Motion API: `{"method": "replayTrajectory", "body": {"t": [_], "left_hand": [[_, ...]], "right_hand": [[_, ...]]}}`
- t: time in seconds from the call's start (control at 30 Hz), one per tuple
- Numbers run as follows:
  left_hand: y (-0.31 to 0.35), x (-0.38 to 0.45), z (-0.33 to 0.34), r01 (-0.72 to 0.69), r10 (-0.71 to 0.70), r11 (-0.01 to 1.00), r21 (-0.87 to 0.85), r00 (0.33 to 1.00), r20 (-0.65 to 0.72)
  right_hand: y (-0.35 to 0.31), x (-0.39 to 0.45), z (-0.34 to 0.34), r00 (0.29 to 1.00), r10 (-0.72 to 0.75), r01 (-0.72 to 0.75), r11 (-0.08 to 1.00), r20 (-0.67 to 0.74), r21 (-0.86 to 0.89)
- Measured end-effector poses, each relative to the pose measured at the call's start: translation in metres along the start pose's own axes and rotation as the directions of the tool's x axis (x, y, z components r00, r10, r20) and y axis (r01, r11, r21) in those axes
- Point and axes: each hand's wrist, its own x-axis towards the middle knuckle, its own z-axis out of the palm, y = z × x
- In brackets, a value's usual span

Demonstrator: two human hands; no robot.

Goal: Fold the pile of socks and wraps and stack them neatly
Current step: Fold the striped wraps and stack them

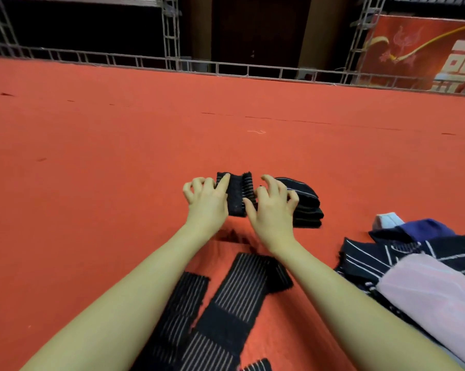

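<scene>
Left hand: your left hand (207, 196) rests on the left edge of the small folded wrap (235, 194), forefinger stretched out flat along it and the other fingers loosely curled on the cloth; it pins rather than grips.
Folded wrap: it lies on the red carpet (92, 156) between your two hands, its two ends turned in toward the middle.
Right hand: your right hand (273, 202) has its thumb against the wrap's right edge and its curled fingertips pressing down, some reaching over the stack.
Stack: the folded dark pieces (307, 207) sit just right of the wrap, touching your right hand.
Step in hand: you appear to be closing this fold.
Next move: press it flat, then set it squarely on the stack.
Still to fold: the striped wraps (239, 293) under your forearms and the heap of cloth (413, 263) at right.
Containers: none in sight.
</scene>
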Motion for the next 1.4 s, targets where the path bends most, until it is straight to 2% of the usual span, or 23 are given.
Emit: {"method": "replayTrajectory", "body": {"t": [0.17, 0.3, 0.37, 0.43, 0.5, 0.57, 0.63, 0.8, 0.93, 1.0, 1.1, 1.17, 1.23, 1.3, 1.4], "left_hand": [[-0.022, 0.049, 0.039, -0.025, 0.021, 0.998, 0.052, 0.997, 0.072], [-0.038, 0.060, 0.070, -0.007, -0.015, 0.995, 0.095, 0.972, 0.233], [-0.045, 0.054, 0.084, 0.018, -0.055, 0.994, 0.109, 0.937, 0.345], [-0.050, 0.045, 0.092, 0.055, -0.089, 0.994, 0.092, 0.901, 0.424], [-0.054, 0.039, 0.091, 0.083, -0.096, 0.995, 0.047, 0.893, 0.440], [-0.057, 0.036, 0.084, 0.074, -0.062, 0.997, -0.018, 0.923, 0.379], [-0.057, 0.032, 0.073, 0.039, -0.015, 0.997, -0.071, 0.951, 0.308], [-0.048, 0.009, 0.037, -0.024, 0.050, 0.994, -0.108, 0.966, 0.254], [-0.032, -0.027, 0.004, -0.052, 0.084, 0.989, -0.141, 0.969, 0.231], [-0.021, -0.046, -0.012, -0.047, 0.084, 0.989, -0.142, 0.960, 0.268], [-0.003, -0.073, -0.032, -0.017, 0.053, 0.995, -0.095, 0.920, 0.389], [0.006, -0.092, -0.042, 0.005, 0.007, 1.000, -0.025, 0.881, 0.473], [0.013, -0.111, -0.052, 0.017, -0.040, 0.999, 0.049, 0.858, 0.513], [0.019, -0.129, -0.062, 0.025, -0.078, 0.994, 0.107, 0.849, 0.523], [0.027, -0.155, -0.071, 0.039, -0.108, 0.989, 0.141, 0.846, 0.522]], "right_hand": [[0.006, 0.027, 0.053, 0.997, -0.001, 0.005, 0.999, 0.077, -0.049], [0.015, 0.027, 0.082, 0.979, -0.004, 0.041, 0.983, 0.203, -0.179], [0.019, 0.022, 0.090, 0.977, -0.004, 0.050, 0.977, 0.215, -0.207], [0.022, 0.017, 0.094, 0.977, -0.065, 0.109, 0.971, 0.204, -0.211], [0.025, 0.009, 0.095, 0.961, -0.173, 0.226, 0.940, 0.215, -0.254], [0.025, 0.003, 0.091, 0.948, -0.187, 0.249, 0.940, 0.258, -0.234], [0.024, 0.000, 0.084, 0.948, -0.149, 0.205, 0.962, 0.281, -0.182], [0.026, -0.001, 0.048, 0.964, -0.016, 0.017, 1.000, 0.265, -0.002], [0.025, -0.018, 0.010, 0.937, -0.095, 0.087, 0.995, 0.335, 0.039], [0.021, -0.030, -0.013, 0.901, -0.111, 0.100, 0.994, 0.420, 0.048], [0.019, -0.055, -0.040, 0.831, -0.039, 0.020, 0.999, 0.555, 0.040], [0.015, -0.070, -0.057, 0.792, 0.023, -0.064, 0.997, 0.610, 0.045], [0.014, -0.081, -0.070, 0.771, 0.036, -0.080, 0.996, 0.636, 0.041], [0.013, -0.086, -0.082, 0.781, 0.019, -0.050, 0.998, 0.624, 0.032], [0.006, -0.087, -0.102, 0.842, -0.006, -0.038, 0.997, 0.540, 0.070]]}}
